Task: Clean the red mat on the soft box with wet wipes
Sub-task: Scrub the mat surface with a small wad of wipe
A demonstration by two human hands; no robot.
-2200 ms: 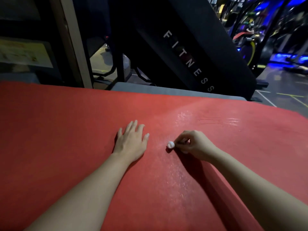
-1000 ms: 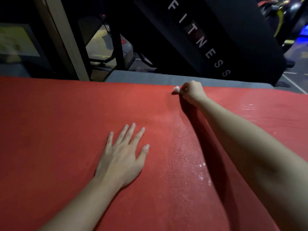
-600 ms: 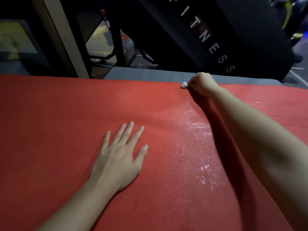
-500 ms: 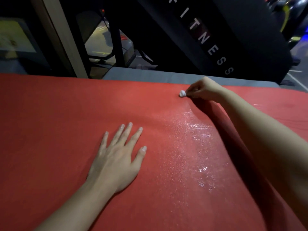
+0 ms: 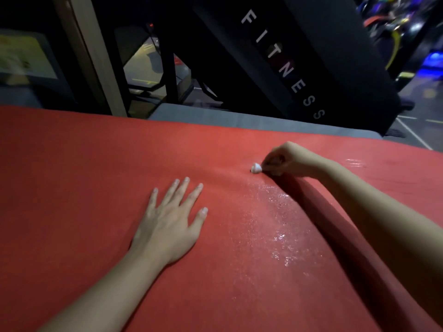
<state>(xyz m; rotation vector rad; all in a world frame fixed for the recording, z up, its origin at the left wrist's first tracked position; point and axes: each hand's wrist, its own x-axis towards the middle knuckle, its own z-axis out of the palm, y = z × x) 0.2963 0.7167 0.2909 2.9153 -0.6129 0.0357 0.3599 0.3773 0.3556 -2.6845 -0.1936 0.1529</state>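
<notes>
two bare arms reach in over a red mat (image 5: 72,192) that covers the surface from the near edge almost to its far side. the left forearm (image 5: 107,283) comes in from the lower left and the left hand (image 5: 167,224) lies palm down on the mat, fingers straight and slightly spread, its grip released and holding nothing. just to the right of it a wet streak (image 5: 275,224) glistens on the mat, running from near the right forearm (image 5: 383,212) up towards the right hand (image 5: 290,159). that hand sits farther out and to the right, knuckles up, its grip clenched on a small wadded wet wipe (image 5: 256,167); only a white nub shows past the fingertips, and it touches the mat at the top of the wet streak. a second shiny patch (image 5: 354,162) shows on the mat beyond the right wrist. past the mat's far edge a strip of the grey soft box (image 5: 239,121) is visible under it. behind that stand a pale upright post (image 5: 93,56) on the left and a slanting black panel (image 5: 335,68) with the word "fitness" in light letters. at far right, blurred gym equipment (image 5: 395,25) sits under blue light (image 5: 431,61).
</notes>
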